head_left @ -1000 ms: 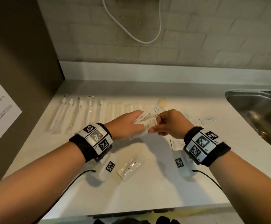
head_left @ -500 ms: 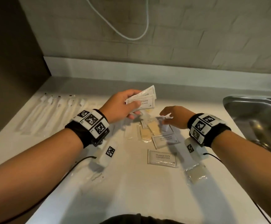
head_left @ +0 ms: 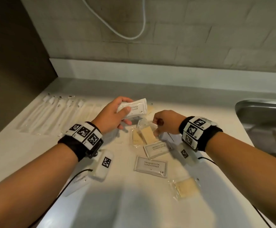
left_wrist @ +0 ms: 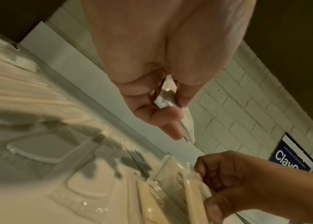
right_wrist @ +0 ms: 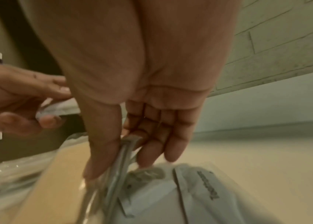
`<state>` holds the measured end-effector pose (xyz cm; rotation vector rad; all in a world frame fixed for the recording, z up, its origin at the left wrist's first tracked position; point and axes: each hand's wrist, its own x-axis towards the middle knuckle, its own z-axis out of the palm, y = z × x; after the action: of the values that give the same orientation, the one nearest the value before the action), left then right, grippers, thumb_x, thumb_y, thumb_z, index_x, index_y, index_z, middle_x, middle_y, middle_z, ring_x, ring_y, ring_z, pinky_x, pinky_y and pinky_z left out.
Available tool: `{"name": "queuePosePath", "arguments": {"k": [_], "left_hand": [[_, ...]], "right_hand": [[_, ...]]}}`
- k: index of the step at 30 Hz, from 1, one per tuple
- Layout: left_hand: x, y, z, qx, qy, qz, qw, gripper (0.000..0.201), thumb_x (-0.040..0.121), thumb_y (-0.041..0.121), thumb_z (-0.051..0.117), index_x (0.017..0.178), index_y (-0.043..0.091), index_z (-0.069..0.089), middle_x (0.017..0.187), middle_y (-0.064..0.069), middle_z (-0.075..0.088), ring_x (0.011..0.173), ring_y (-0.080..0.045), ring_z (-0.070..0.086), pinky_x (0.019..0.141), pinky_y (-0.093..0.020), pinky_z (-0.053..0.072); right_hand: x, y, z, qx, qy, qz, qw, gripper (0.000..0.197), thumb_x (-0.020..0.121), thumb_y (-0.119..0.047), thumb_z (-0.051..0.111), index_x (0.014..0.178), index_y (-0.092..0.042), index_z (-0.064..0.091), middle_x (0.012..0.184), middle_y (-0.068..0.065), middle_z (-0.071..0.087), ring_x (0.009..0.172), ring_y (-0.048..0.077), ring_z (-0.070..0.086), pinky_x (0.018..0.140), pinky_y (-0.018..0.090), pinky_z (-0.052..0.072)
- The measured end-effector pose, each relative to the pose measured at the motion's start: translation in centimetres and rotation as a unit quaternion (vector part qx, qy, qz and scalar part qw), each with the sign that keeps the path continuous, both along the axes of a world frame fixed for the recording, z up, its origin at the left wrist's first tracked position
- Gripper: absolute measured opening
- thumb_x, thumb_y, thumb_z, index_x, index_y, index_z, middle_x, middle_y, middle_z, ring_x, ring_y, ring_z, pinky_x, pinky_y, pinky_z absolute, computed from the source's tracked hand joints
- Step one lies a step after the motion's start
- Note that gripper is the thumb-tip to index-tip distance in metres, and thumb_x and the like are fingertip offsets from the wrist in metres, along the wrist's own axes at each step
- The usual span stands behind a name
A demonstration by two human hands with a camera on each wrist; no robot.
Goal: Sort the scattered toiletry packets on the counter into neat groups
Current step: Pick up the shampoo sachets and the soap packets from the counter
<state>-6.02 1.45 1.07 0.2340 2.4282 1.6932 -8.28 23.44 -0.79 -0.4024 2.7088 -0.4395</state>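
Note:
My left hand holds a small stack of white "shampoo with conditioner" sachets up above the counter, thumb on top; the left wrist view shows the stack's edge pinched in the fingers. My right hand is down on a heap of clear soap packets and pinches the edge of a thin packet. Two more shampoo sachets lie flat in front of the heap. A lone soap packet lies at the near right.
A row of wrapped toothbrushes lies along the left of the white counter. A toothpaste packet sits under my left forearm. A steel sink is at the right, a tiled wall behind.
A second ago both hands met on the sachet stack. The left hand has kept the stack and lifted it; the right hand has let go and dropped to the soap heap.

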Motion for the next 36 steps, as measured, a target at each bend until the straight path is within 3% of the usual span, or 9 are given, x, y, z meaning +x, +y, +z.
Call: {"name": "queuePosePath", "arguments": {"k": [5, 9, 12, 15, 19, 23, 28, 32, 36], "left_hand": [[-0.2, 0.0, 0.0, 0.007, -0.002, 0.011, 1.0, 0.022, 0.101, 0.014, 0.044, 0.12, 0.021, 0.054, 0.117, -0.009, 0.063, 0.07, -0.015, 0.062, 0.046, -0.017, 0.047], [0.0, -0.2, 0.0, 0.048, -0.049, 0.019, 0.997, 0.027, 0.101, 0.012, 0.038, 0.119, 0.019, 0.057, 0.098, -0.011, 0.065, 0.063, -0.017, 0.058, 0.044, -0.024, 0.046], [0.1, -0.4, 0.0, 0.069, -0.058, 0.007, 0.996, 0.03, 0.102, 0.035, 0.036, 0.114, 0.022, 0.06, 0.091, -0.011, 0.068, 0.06, -0.014, 0.059, 0.05, -0.029, 0.043], [0.1, -0.1, 0.6, 0.062, -0.058, -0.029, 0.996, 0.052, 0.093, 0.063, 0.037, 0.119, 0.023, 0.059, 0.1, -0.008, 0.072, 0.071, -0.014, 0.064, 0.057, -0.029, 0.046], [-0.1, -0.3, 1.0, 0.061, -0.023, -0.023, 0.998, 0.028, 0.099, 0.031, 0.052, 0.123, 0.018, 0.052, 0.105, -0.007, 0.068, 0.072, -0.018, 0.065, 0.057, -0.029, 0.047], [-1.0, -2.5, 0.9, 0.056, 0.005, 0.016, 0.998, 0.024, 0.101, 0.02, 0.049, 0.124, 0.016, 0.049, 0.106, -0.005, 0.069, 0.067, -0.013, 0.064, 0.055, -0.023, 0.049], [-2.0, -4.8, 0.7, 0.065, 0.026, 0.041, 0.997, 0.043, 0.101, 0.017, 0.049, 0.14, 0.024, 0.033, 0.11, -0.005, 0.066, 0.059, -0.009, 0.064, 0.051, -0.019, 0.05], [-2.7, -5.1, 0.3, 0.06, 0.025, 0.013, 0.998, 0.058, 0.101, 0.015, 0.048, 0.148, 0.034, 0.02, 0.105, -0.004, 0.068, 0.06, -0.007, 0.066, 0.052, -0.018, 0.051], [-3.5, -4.5, 0.1, 0.045, 0.026, 0.004, 0.999, 0.048, 0.101, 0.016, 0.048, 0.144, 0.03, 0.033, 0.104, 0.0, 0.068, 0.06, -0.005, 0.066, 0.053, -0.018, 0.051]], "right_hand": [[0.7, 0.8, 1.6, -0.037, -0.043, 0.05, 0.997, 0.023, 0.069, -0.034, 0.082, 0.079, -0.029, 0.062, 0.083, -0.005, 0.066, 0.076, 0.015, 0.058, 0.071, 0.024, 0.048], [0.9, 0.8, 2.9, -0.092, -0.015, 0.019, 0.995, 0.017, 0.074, -0.03, 0.08, 0.088, -0.029, 0.07, 0.094, -0.005, 0.072, 0.086, 0.016, 0.066, 0.079, 0.027, 0.054], [0.9, 0.0, 4.2, -0.167, 0.005, -0.005, 0.986, 0.021, 0.075, -0.026, 0.08, 0.095, -0.021, 0.074, 0.096, -0.006, 0.074, 0.088, 0.014, 0.068, 0.081, 0.026, 0.052], [0.6, -1.5, 5.6, -0.219, 0.052, -0.026, 0.974, 0.025, 0.072, -0.024, 0.083, 0.093, -0.017, 0.073, 0.089, -0.001, 0.074, 0.08, 0.015, 0.067, 0.077, 0.028, 0.053], [-0.3, -3.2, 5.8, -0.204, 0.132, -0.062, 0.968, 0.037, 0.067, -0.031, 0.087, 0.09, -0.015, 0.063, 0.079, -0.002, 0.065, 0.067, 0.01, 0.057, 0.06, 0.02, 0.045], [-1.5, -3.6, 4.7, -0.219, 0.166, -0.119, 0.954, 0.046, 0.071, -0.04, 0.082, 0.1, -0.015, 0.058, 0.09, -0.003, 0.06, 0.077, 0.01, 0.055, 0.063, 0.018, 0.044], [-2.9, -4.4, 1.5, -0.057, 0.116, -0.06, 0.99, 0.027, 0.094, -0.026, 0.058, 0.118, -0.014, 0.057, 0.116, 0.003, 0.064, 0.1, 0.019, 0.061, 0.086, 0.028, 0.048], [-4.2, -5.7, -1.4, 0.07, 0.062, -0.016, 0.996, 0.042, 0.09, -0.036, 0.058, 0.128, -0.019, 0.052, 0.127, 0.004, 0.054, 0.11, 0.023, 0.055, 0.095, 0.036, 0.048], [-5.6, -5.0, -2.8, 0.178, 0.064, 0.031, 0.982, 0.052, 0.086, -0.035, 0.064, 0.135, -0.026, 0.048, 0.135, 0.001, 0.046, 0.115, 0.024, 0.047, 0.094, 0.034, 0.047]]}}
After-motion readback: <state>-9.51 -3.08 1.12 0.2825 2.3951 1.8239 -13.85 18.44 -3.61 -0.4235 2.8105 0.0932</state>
